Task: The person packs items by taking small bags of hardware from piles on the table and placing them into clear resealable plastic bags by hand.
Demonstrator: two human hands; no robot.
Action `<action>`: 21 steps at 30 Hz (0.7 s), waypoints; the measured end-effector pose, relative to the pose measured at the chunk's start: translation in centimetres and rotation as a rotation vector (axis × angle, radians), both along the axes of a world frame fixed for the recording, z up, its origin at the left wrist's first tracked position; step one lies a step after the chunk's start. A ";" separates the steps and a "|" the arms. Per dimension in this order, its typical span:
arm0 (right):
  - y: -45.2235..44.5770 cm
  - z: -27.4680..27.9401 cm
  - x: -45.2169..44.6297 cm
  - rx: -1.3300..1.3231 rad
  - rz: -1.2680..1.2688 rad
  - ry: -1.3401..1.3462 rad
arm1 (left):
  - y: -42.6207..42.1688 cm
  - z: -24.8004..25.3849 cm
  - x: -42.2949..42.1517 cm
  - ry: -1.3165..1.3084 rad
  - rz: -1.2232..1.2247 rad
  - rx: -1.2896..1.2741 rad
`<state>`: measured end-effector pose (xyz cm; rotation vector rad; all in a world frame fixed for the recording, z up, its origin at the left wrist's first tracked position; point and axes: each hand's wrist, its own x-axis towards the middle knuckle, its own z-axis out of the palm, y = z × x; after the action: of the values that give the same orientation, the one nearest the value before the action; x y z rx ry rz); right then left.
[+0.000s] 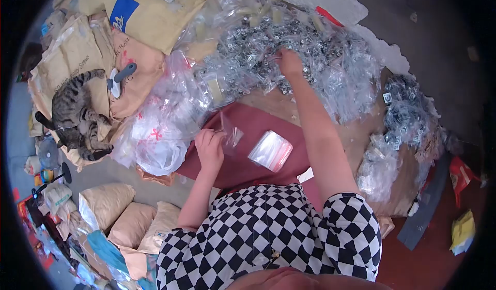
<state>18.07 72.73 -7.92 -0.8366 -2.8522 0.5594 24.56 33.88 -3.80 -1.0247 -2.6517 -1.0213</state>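
Note:
My left hand [210,145] is closed on a small clear plastic bag [232,136], held above a dark red cloth [222,171]. Farther forward, my right hand [289,63] reaches into a big heap of small metal parts [253,50]; its fingertips are among the pieces, and whatever they grip is too small to make out. On the cloth between my arms lies a stack of clear bags with red edges [270,151]. White and clear plastic bags [165,130] are bunched to the left of my left hand.
A tabby cat [75,109] lies on brown paper sacks [57,65] at the left, beside a grey-handled tool [122,77]. More bagged metal parts [408,109] sit at the right. Stuffed tan packages [107,203] stand at the lower left. A yellow bag [463,230] lies at the far right.

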 end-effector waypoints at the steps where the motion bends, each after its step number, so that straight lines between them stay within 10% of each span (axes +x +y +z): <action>1: -0.1 -0.3 -0.1 -0.066 -0.054 -0.022 | -0.3 -0.3 -0.1 -0.026 -0.034 0.022; 8: -1.1 1.3 5.9 -0.482 0.012 0.426 | -1.1 -1.3 1.0 -0.545 -0.087 -0.177; 10: -2.0 2.6 7.3 -1.256 -0.235 0.667 | -1.0 -1.3 1.2 -0.667 -0.108 -0.245; 13: -5.1 7.8 7.0 -1.551 -0.130 0.672 | -0.4 -0.8 1.3 -0.661 -0.063 -0.234; 16: -7.7 6.7 4.3 -1.058 0.301 0.295 | -0.4 -2.8 1.3 -0.442 -0.136 0.091; 19: -14.0 6.9 1.8 -1.316 0.274 0.210 | -0.4 -0.5 0.9 -0.478 -0.100 0.034; 21: -16.1 6.9 -0.5 -0.645 0.459 -0.044 | -1.2 -0.7 1.0 -0.478 -0.097 0.036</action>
<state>17.61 56.59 -1.00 -0.2231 -2.9220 1.5830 25.53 32.67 -4.51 -1.0154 -2.9526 -1.4930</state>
